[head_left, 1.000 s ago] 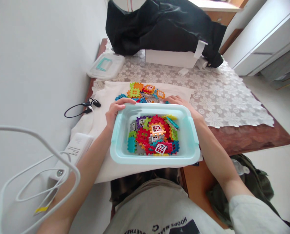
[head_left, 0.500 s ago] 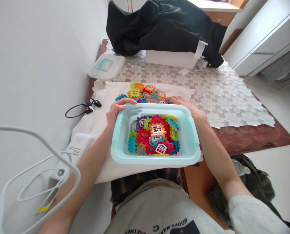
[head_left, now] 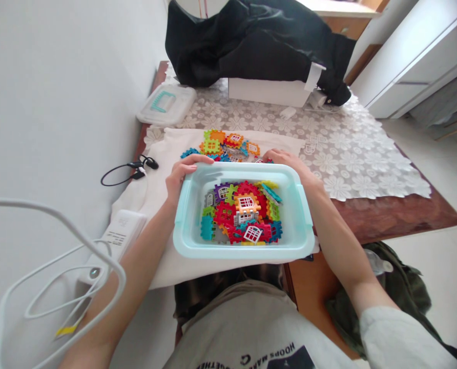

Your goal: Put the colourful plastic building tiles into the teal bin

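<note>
- The left grip (head_left: pixel 185 173) is closing on the far left corner of the aqua plastic tray (head_left: pixel 241 252), its fingers curling over the rim.
- The right grip (head_left: pixel 284 161) is wrapping partly around the tray's far right corner, its fingers reaching just past the rim.
- The tray is sitting between both forearms, over a white cloth (head_left: pixel 167 148); I cannot tell whether it is resting there or lifted slightly.
- Inside the tray, interlocking plastic building pieces (head_left: pixel 236 215) are lying heaped, mostly red, blue, green, purple and orange, some with white window frames.
- Just beyond the tray's far rim, a second heap of building pieces (head_left: pixel 223 146) is lying on the cloth, right beside the right grip.
- Left of the tray, black earphones (head_left: pixel 138 166) are lying on the cloth, and a white power strip (head_left: pixel 121 236) is sitting nearer the wall, with a white cable (head_left: pixel 59 225) looping near it.
- Well beyond the tray, a clear plastic lid (head_left: pixel 166 105), a white box (head_left: pixel 267 92) and black fabric (head_left: pixel 251 46) are sitting on a lace cover (head_left: pixel 351 164) spread over the brown tabletop (head_left: pixel 390 220).
- Right of the tray, a green bag (head_left: pixel 378 292) is lying on the floor.
</note>
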`<state>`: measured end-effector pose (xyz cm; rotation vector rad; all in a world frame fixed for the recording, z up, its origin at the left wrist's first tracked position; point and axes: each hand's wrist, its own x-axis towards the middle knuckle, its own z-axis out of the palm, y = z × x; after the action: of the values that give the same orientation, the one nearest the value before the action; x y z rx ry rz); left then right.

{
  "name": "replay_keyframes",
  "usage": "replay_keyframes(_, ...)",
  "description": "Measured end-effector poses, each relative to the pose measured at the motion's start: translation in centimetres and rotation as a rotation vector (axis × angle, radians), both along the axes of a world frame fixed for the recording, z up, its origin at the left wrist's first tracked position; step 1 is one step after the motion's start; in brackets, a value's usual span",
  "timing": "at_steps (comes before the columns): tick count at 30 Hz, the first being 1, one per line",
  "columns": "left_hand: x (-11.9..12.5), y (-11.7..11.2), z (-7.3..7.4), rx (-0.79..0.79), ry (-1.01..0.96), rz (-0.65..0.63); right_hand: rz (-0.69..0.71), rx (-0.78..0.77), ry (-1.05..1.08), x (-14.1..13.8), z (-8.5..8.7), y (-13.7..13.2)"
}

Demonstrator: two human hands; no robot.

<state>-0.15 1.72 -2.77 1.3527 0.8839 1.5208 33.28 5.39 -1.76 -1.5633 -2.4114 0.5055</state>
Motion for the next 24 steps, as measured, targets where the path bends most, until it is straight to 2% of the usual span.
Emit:
replay_keyframes(5, 0.0, 0.2, 0.3, -0.075, 0.020, -0.011, -0.023, 0.029, -0.005, -0.1, -0.6, 0.1)
replay_keyframes(10, 0.1, 0.2, 0.5, -0.078, 0.004, 0.019, -0.020, 0.011, 0.004, -0.3, -0.5, -0.2)
replay_keyframes(19, 0.2, 0.1, 0.4, -0.079, -0.030, -0.001, 0.081, 0.028, 0.029, -0.2, -0.5, 0.1)
replay_keyframes(24, 0.1, 0.2, 0.5, -0.112, -0.045, -0.056, 0.012, 0.056, 0.031, 0.9, 0.2, 0.1)
